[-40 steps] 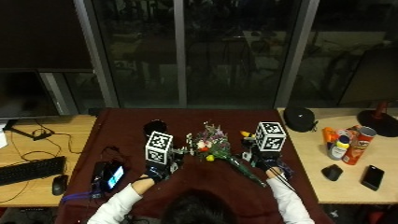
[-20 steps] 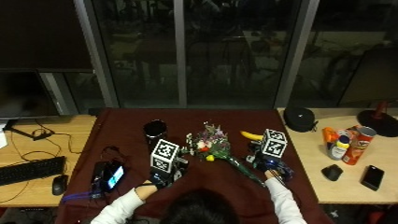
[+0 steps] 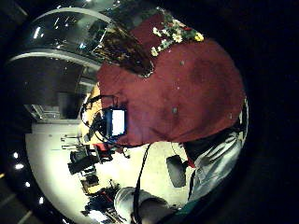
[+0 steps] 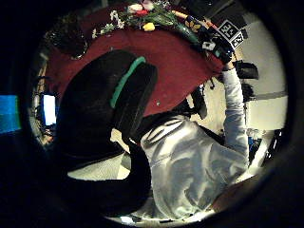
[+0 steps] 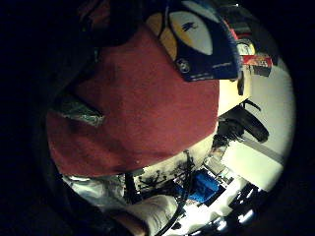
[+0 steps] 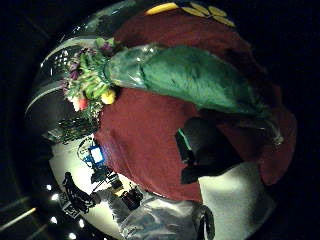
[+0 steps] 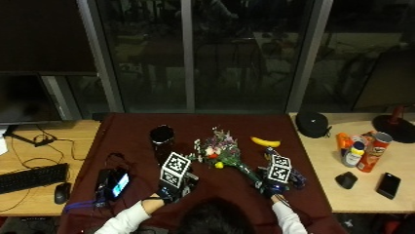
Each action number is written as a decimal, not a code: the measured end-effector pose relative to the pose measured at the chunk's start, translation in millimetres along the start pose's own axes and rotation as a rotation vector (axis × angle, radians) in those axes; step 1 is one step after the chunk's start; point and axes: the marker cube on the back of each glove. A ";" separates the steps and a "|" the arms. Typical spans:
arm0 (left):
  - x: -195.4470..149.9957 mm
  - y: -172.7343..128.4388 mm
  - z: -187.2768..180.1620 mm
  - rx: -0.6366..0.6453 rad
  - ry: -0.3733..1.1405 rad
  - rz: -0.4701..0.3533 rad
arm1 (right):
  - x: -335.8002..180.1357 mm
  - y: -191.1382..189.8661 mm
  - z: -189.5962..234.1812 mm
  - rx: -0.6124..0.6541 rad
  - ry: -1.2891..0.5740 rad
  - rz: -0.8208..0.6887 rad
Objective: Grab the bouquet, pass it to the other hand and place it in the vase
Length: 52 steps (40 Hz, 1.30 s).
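Black-gloved hands sit nearest — the left hand (image 7: 170,189) rests on the maroon-clothed worktop (image 7: 136,146), fingers relaxed; the right hand (image 7: 271,185) grips the green-wrapped stem end of the mixed-flower bouquet (image 7: 220,151), lying flat; beyond stands the dark glass vase (image 7: 161,136).

Close to the palm, a bouquet (image 6: 165,75) lying on the red tablecloth (image 6: 145,145) — green wrapping filling much of the view, flower heads (image 6: 90,82) at its far end; beyond — a banana (image 6: 161,8); beside — a black-gloved hand (image 6: 205,150)
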 end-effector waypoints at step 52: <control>-30.4 -8.4 13.4 -0.094 0.037 -0.037 | -19.6 6.0 -16.0 0.195 -0.072 -0.023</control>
